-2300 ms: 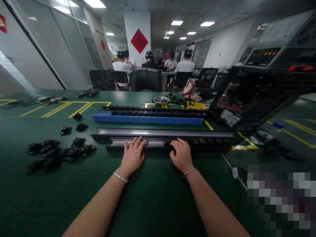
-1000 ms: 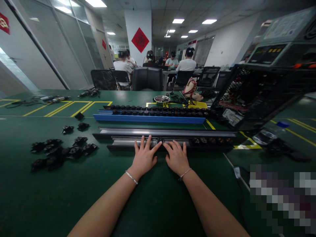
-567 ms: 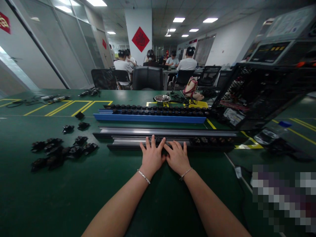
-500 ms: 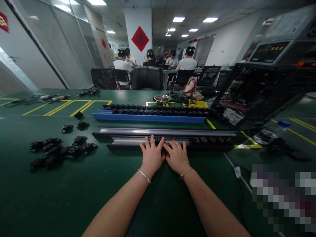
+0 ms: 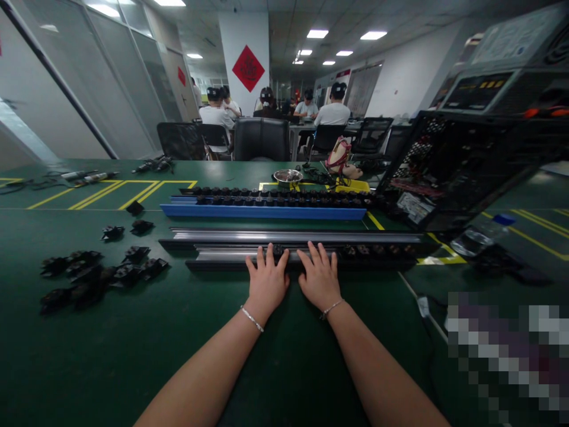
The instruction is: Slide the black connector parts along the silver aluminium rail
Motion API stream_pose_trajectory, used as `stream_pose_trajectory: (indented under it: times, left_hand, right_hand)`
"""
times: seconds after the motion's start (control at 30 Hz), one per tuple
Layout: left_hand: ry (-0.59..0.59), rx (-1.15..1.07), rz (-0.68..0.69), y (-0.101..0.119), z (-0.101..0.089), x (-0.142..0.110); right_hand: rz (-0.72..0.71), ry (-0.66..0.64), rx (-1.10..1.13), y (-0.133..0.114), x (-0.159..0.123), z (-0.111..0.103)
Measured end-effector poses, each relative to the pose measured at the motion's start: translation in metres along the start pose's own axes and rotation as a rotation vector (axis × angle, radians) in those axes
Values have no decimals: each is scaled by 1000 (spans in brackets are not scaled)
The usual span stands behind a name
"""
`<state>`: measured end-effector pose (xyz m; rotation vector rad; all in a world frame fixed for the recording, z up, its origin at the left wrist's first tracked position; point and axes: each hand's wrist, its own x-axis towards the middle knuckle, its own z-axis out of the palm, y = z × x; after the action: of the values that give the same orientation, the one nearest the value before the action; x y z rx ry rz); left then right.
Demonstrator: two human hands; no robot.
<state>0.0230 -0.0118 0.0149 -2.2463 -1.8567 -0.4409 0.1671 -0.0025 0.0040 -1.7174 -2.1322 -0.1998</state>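
Both my hands rest over the nearest black rail [image 5: 217, 255], a long piece with a silvery channel. My left hand [image 5: 268, 283] is open, its fingers spread across the channel. A small black socket-like module [image 5: 278, 249] sits in the channel at its fingertips. My right hand [image 5: 320, 283], also open, lies over the rail just to the right, apart from my left. Further right along the same channel is a row of similar black modules [image 5: 377, 250]. Part of the rail is hidden under my fingers. Right behind it lies a second rail [image 5: 284, 236] with a bare metal channel.
Loose black modules [image 5: 127, 273] are scattered on the green tabletop at left. Behind the rails stands a blue rail [image 5: 267, 212] with modules in rows. A metal dish [image 5: 288, 176], a water bottle [image 5: 482, 233] and an open computer case [image 5: 427, 172] are farther off. People sit in the background.
My hands have moved apart, my left one shifting left and my right one slightly right. The black module now shows between them. The whole view has shifted slightly.
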Motion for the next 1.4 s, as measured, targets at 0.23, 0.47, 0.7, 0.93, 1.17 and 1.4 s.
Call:
stream_pose_trajectory:
  times: [0.23, 0.47, 0.7, 0.93, 1.17, 1.4]
  left_hand:
    - [6, -20, 2, -2, 1, 0]
    - [11, -15, 5, -6, 1, 0]
    - [14, -12, 11, -7, 3, 1]
    - [44, -14, 37, -10, 5, 0]
    - [41, -49, 39, -12, 5, 0]
    - [11, -87, 43, -13, 5, 0]
  right_hand:
    - [17, 44, 30, 0, 3, 3]
    - [30, 53, 41, 0, 4, 4]
    - [36, 52, 57, 0, 6, 5]
    - [46, 61, 62, -1, 6, 4]
    - [42, 50, 57, 1, 6, 5]
    - [34, 35, 52, 2, 7, 5]
